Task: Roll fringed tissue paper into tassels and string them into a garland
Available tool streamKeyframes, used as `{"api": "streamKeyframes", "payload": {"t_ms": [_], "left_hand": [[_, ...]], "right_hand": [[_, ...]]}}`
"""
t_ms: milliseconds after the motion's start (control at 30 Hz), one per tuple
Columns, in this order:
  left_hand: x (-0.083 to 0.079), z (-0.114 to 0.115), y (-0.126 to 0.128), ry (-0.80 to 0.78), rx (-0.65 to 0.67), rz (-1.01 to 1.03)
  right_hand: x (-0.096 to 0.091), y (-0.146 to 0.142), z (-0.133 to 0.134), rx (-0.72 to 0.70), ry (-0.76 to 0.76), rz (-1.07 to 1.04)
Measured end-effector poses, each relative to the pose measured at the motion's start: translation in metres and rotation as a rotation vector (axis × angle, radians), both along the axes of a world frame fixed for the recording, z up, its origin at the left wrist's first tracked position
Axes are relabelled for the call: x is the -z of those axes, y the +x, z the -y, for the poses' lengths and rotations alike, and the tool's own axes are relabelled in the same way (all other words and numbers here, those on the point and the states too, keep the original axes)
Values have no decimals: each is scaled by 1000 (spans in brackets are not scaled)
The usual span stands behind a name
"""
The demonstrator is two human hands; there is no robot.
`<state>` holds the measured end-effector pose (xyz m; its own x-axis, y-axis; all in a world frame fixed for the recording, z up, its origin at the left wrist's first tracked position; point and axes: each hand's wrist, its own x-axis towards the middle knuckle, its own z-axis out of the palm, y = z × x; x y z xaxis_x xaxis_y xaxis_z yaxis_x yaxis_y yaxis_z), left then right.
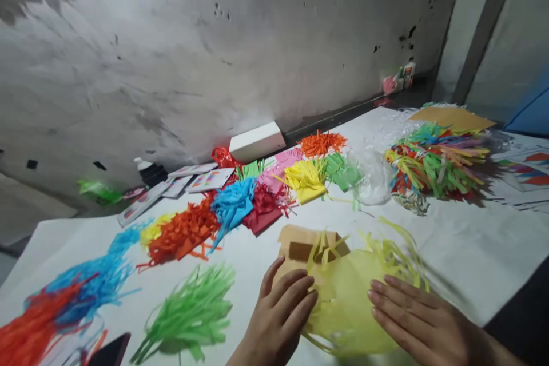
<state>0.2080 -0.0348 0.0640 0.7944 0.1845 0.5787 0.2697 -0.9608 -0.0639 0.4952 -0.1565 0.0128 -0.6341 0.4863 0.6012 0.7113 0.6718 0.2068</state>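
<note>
A sheet of yellow tissue paper (355,303) with fringed, cut ends lies at the front of the table. Its upper left part overlaps a brown cardboard piece (295,237) that has a dark rectangular opening. My left hand (278,309) rests at the left edge of the paper, fingers extended over the cardboard and the yellow sheet. On the right side of the sheet, my right hand (416,314) lies flat with its fingers together and stretched out. Neither hand grips anything. The green fringed tissue bunch (193,309) lies left of my left hand.
Fringed paper in orange (186,229), blue (234,206) and yellow (306,180) lies across the white-covered table (476,246). A multicoloured tassel pile (441,160) sits at the right. Behind are a white box (257,142), clear plastic (371,174) and a grey wall.
</note>
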Motion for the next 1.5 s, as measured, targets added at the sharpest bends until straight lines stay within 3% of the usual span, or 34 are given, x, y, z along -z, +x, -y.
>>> {"api": "streamKeyframes", "payload": {"t_ms": [133, 200, 300, 400, 533, 667, 767, 800, 867, 1000, 1200, 1333, 1500], "left_hand": [[58, 44, -48, -107, -213, -188], [75, 65, -57, -112, -188, -257], [89, 89, -40, -114, -71, -277], [102, 104, -4, -193, -126, -218], [118, 111, 20, -294, -220, -161], [120, 109, 17, -321, -200, -117], [115, 107, 15, -326, -183, -57], [113, 106, 15, -333, -181, -41], [110, 105, 17, -351, -170, -15], [109, 105, 16, -340, -83, -7], [107, 106, 4, -328, -48, 12], [104, 106, 6, -456, -214, 84], [105, 97, 16, -470, -597, -36]], "right_hand": [[49, -29, 16, -58, -114, -123], [59, -37, 20, -70, -172, -117], [61, -45, 25, -105, -229, -104], [63, -57, 31, -77, -260, -209], [75, -50, 38, 189, -290, -248], [84, -3, 54, 444, -266, -159], [78, 17, 68, 619, -176, -309], [74, 15, 71, 619, -149, -360], [62, 0, 70, 475, -154, -348], [46, -40, 49, 99, -266, -124], [45, -37, 39, -5, -353, -304], [45, -37, 40, 63, -505, -392], [53, -56, 18, 355, -461, -494]]}}
